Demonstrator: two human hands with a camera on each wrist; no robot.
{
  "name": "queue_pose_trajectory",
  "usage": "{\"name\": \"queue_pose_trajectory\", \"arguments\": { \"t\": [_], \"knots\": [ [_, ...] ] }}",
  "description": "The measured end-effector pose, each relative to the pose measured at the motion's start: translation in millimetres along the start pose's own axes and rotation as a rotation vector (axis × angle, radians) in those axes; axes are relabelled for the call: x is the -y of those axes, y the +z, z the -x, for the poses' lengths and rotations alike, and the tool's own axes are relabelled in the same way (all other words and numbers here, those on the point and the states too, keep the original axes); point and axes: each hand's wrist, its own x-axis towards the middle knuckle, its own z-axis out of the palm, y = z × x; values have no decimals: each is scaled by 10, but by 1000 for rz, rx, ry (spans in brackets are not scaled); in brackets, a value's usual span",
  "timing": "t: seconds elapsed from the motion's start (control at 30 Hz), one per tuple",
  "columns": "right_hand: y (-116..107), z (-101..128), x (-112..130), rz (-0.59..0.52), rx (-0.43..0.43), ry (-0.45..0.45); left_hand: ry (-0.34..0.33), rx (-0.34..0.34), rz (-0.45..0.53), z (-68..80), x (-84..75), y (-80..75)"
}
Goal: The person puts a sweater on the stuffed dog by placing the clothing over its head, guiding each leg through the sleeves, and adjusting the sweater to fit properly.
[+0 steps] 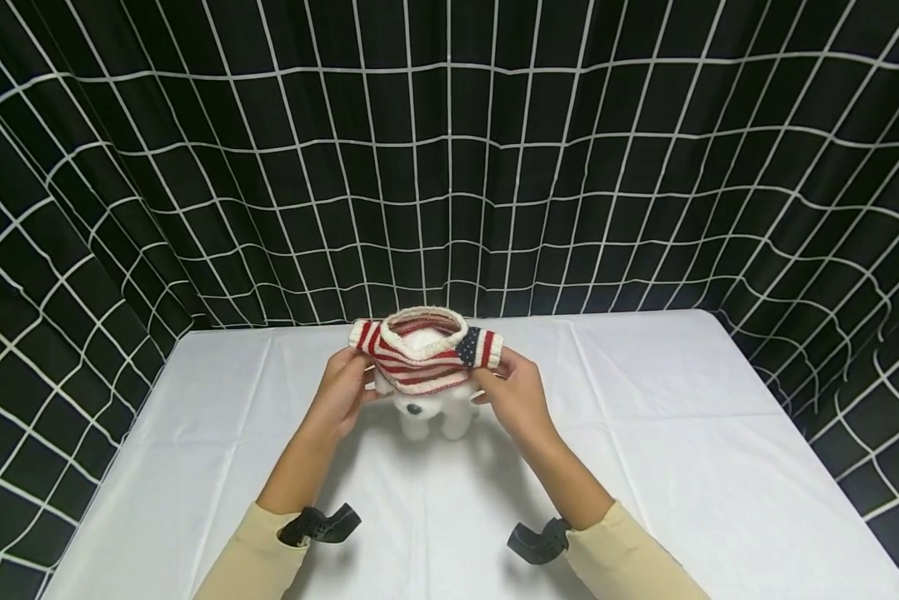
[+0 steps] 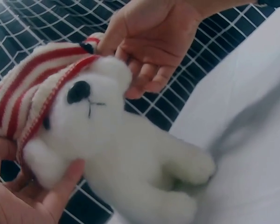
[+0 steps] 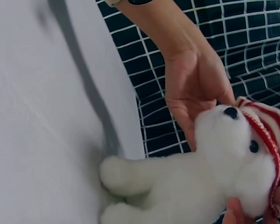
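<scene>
A white plush bear [image 1: 430,408] stands upright on the table, its black nose and stitched mouth facing me. Over the top of its head lies a small knitted sweater [image 1: 419,371], striped red and white with a navy star patch by one sleeve. The sweater's white neck opening faces up, with white fur showing inside. My left hand [image 1: 342,387] grips the sweater at its left side, below the sleeve, fingers beside the bear's head. On the other side my right hand [image 1: 515,392] pinches the sweater near the star-patched sleeve. The hem [image 2: 49,100] crosses the bear's face at eye level.
A white cloth covers the table [image 1: 681,450], with fold creases along it. Black curtains [image 1: 449,167] with a white grid hang behind and at both sides. Dark wrist mounts [image 1: 322,527] jut inward from both cream sleeves [image 1: 257,550].
</scene>
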Motion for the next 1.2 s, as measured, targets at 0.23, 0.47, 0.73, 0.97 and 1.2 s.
{"name": "queue_pose_trajectory", "arguments": {
  "t": [0.23,0.47,0.73,0.97,1.2],
  "knots": [
    [-33,14,-51,-49,37,106,-76,24,135,-2,114,-30],
    [-70,-19,-194,-171,128,223,-193,24,378,10,209,-33],
    [-94,-12,-268,-299,165,301,-177,22,408,77,223,-50],
    [-92,34,-253,-348,203,314,-143,98,287,159,155,-80],
    [-89,69,-199,-372,288,307,-136,146,208,242,97,-74]
  ]
}}
